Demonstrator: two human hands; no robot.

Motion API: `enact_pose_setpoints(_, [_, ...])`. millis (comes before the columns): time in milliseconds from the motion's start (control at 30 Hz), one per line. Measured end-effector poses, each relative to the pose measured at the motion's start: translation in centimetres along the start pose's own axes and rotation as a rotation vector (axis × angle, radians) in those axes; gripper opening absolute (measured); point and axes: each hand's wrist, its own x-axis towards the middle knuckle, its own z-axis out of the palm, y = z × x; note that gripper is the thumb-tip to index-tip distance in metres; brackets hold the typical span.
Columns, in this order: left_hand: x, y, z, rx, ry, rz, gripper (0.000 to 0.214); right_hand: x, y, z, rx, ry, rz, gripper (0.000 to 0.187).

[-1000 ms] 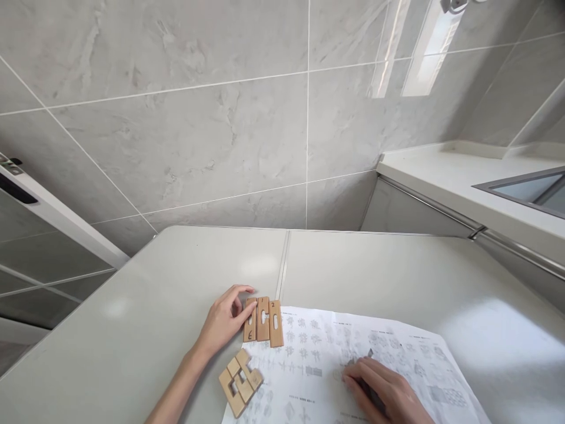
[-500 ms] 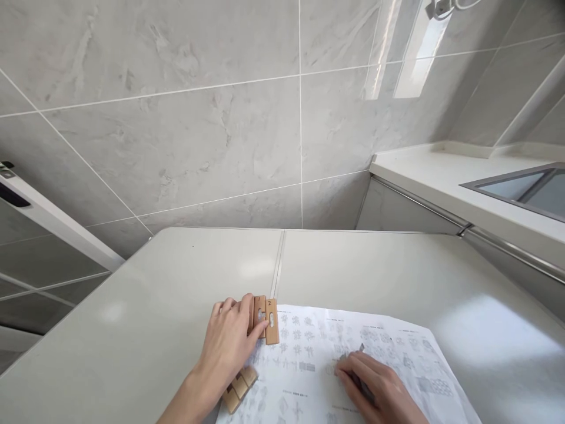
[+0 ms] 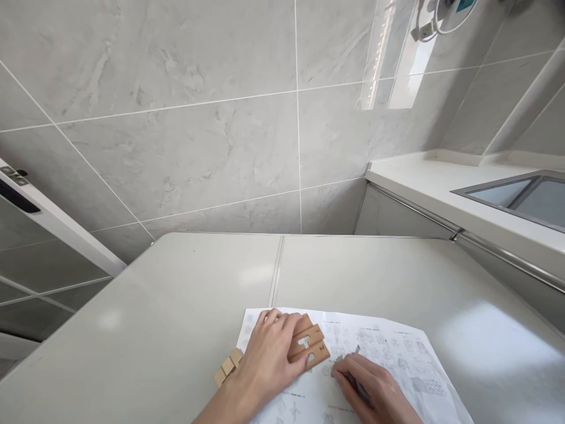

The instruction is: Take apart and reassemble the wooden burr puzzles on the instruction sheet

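My left hand (image 3: 269, 359) lies over a row of flat wooden puzzle pieces (image 3: 309, 344) with slots and handwritten numbers, fingers pressed on them on top of a printed instruction sheet (image 3: 388, 353). A second cluster of wooden pieces (image 3: 226, 366) peeks out just left of that hand, mostly hidden by it. My right hand (image 3: 375, 391) rests curled on the sheet, closed round a thin dark pen-like object whose tip shows near the fingers.
The sheet lies on a pale grey table (image 3: 176, 294) with a seam down its middle, pushed against a grey tiled wall (image 3: 198, 147). A white counter (image 3: 441, 182) with an inset sink (image 3: 516, 194) stands at the right. A glass door (image 3: 26, 235) is at the left.
My left hand has slid the row of three wooden pieces rightwards onto the sheet and turned them slantwise. It now covers most of the other wooden cluster. The right hand has barely moved.
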Motion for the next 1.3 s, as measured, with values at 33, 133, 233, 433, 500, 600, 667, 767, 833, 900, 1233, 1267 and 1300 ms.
enact_pose_setpoints(33, [-0.1,0.4,0.4,-0.039,-0.003,0.015,0.038,0.0,0.0,0.0,-0.011,0.015,-0.009,0.025])
enact_pose_setpoints(133, [-0.5,1.1,1.2,-0.138,-0.015,0.051,0.045,-0.1,-0.2,0.1,-0.031,0.060,-0.048,0.024])
enact_pose_setpoints(233, [-0.6,1.0,1.5,-0.205,-0.002,0.059,0.039,-0.2,-0.5,0.0,-0.044,0.094,-0.118,0.022])
enact_pose_setpoints(433, [-0.2,-0.6,1.6,-0.158,0.045,-0.036,0.007,0.2,-1.3,-0.4,-0.093,0.112,-0.231,0.019])
enact_pose_setpoints(500, [-0.2,-0.8,1.7,-0.139,0.028,-0.054,0.005,0.4,-1.4,-0.5,-0.112,0.099,-0.244,0.019])
enact_pose_setpoints(600, [-0.2,-0.9,1.8,-0.136,0.008,-0.064,0.015,0.5,-1.5,-0.6,-0.120,0.088,-0.253,0.020])
enact_pose_setpoints(667, [-0.1,-0.9,1.8,-0.151,-0.004,-0.063,0.021,0.5,-1.4,-0.7,-0.105,0.081,-0.246,0.022])
enact_pose_setpoints(767, [0.0,-0.9,1.7,-0.189,-0.036,-0.054,0.029,0.5,-1.3,-0.8,-0.092,0.057,-0.223,0.023])
enact_pose_setpoints(833, [0.1,-0.9,1.6,-0.231,-0.064,-0.040,0.033,0.5,-1.0,-0.9,-0.089,0.038,-0.223,0.021])
enact_pose_setpoints(900, [0.1,-0.7,1.5,-0.289,-0.088,-0.032,0.036,0.3,-0.7,-0.8,-0.083,0.008,-0.240,0.020])
enact_pose_setpoints(1233, [-0.2,-0.2,1.0,-0.893,-0.231,-0.100,0.043,0.2,-0.8,-0.4,-0.120,-0.039,-0.313,0.033])
enact_pose_setpoints(1267, [-0.3,-0.2,1.2,-1.002,-0.246,-0.114,0.045,0.2,-0.8,-0.4,-0.127,-0.043,-0.317,0.033])
enact_pose_setpoints(1300, [-0.4,-0.3,1.5,-1.088,-0.242,-0.127,0.047,0.2,-0.8,-0.4,-0.126,-0.041,-0.307,0.032])
